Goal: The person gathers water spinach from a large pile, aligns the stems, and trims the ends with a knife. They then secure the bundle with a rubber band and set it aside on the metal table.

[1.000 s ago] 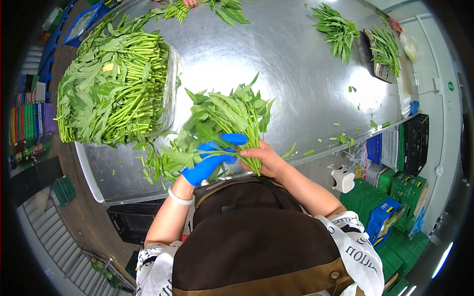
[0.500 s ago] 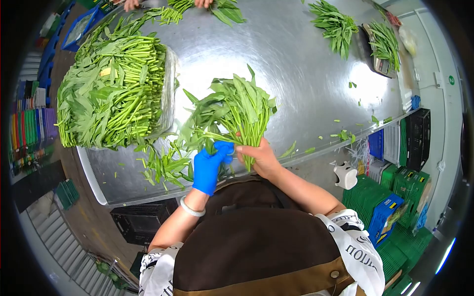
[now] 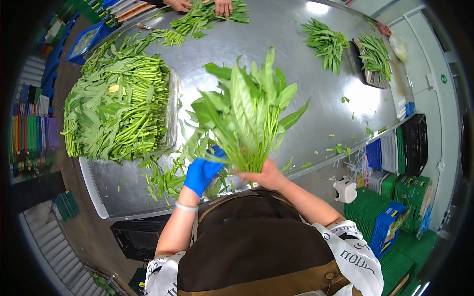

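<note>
My right hand (image 3: 264,175) is wrapped round the stems of a leafy green bunch (image 3: 247,113), which stands upright with its leaves spread away from me. Close to its left side is my left hand (image 3: 203,172) in a blue glove; leaves partly cover its fingers, so what they hold cannot be made out. Loose leaves and cut stems (image 3: 167,180) lie on the metal table (image 3: 131,197) beneath and left of the glove. A large stack of greens (image 3: 118,108) sits at the left, its cut stems facing right.
At the far edge a co-worker's hands (image 3: 223,7) touch more greens (image 3: 197,19). Another bunch (image 3: 326,44) lies at the back right, beside greens on a scale (image 3: 373,59). Stem scraps lie along the right table edge. Green crates (image 3: 368,207) and a blue crate (image 3: 389,227) stand at the right.
The held bunch has risen towards the camera and its leaves fan out wider. My gloved hand has shifted slightly left and down. The co-worker's hands show more fully over their greens.
</note>
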Available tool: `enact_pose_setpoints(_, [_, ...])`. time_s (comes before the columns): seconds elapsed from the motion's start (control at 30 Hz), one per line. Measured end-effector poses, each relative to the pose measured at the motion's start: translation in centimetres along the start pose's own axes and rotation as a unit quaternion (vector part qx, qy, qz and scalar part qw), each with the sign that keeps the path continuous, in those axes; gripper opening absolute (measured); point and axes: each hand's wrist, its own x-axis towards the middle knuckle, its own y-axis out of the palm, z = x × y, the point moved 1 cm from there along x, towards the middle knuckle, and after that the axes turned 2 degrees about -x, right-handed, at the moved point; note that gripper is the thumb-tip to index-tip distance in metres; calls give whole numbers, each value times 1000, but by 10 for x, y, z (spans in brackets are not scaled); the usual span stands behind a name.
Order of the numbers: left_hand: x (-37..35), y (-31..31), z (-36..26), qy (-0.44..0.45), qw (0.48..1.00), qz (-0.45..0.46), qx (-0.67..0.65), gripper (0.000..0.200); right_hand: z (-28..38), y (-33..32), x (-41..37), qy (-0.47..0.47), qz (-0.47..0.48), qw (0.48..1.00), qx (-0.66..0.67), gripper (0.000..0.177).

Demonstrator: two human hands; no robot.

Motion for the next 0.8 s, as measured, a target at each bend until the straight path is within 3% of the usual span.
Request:
enact_pose_setpoints(0.03, [9,0,-6,39,981,29,188,38,1,1,-1,6,35,999,-32,57])
enact_pose_setpoints(0.07, [11,-1,-8,73,925,57,368,40,5,4,-2,-6,60,991,-122,55])
enact_pose_setpoints(0.1, [15,8,19,135,956,-51,254,42,1,4,-3,1,39,980,-197,53])
enact_pose_setpoints(0.17, [16,12,35,154,965,-102,184,43,-22,4,-9,14,-4,940,-342,48])
enact_pose_setpoints(0.2, [17,14,36,148,971,-109,156,43,-26,4,-8,17,-19,936,-352,40])
enact_pose_setpoints(0.3, [13,16,38,125,984,-112,54,44,-22,-3,-9,17,59,925,-376,29])
enact_pose_setpoints(0.43, [2,20,37,89,976,-103,-168,45,-13,5,-14,-9,63,923,-379,33])
enact_pose_setpoints(0.5, [-3,20,34,70,938,-86,-329,45,-24,4,-14,-48,64,909,-409,36])
enact_pose_setpoints(0.53, [-6,19,30,63,909,-77,-405,45,-27,4,-13,-119,51,897,-423,33])
enact_pose_setpoints(0.63, [-8,9,17,63,804,-39,-590,46,1,-1,-18,-129,-13,809,-573,28])
enact_pose_setpoints(0.73, [-5,-2,1,77,717,4,-693,47,52,1,-27,-251,-62,711,-653,21])
enact_pose_setpoints(0.8, [-11,0,-2,65,709,17,-702,47,61,1,-29,-293,-84,638,-707,17])
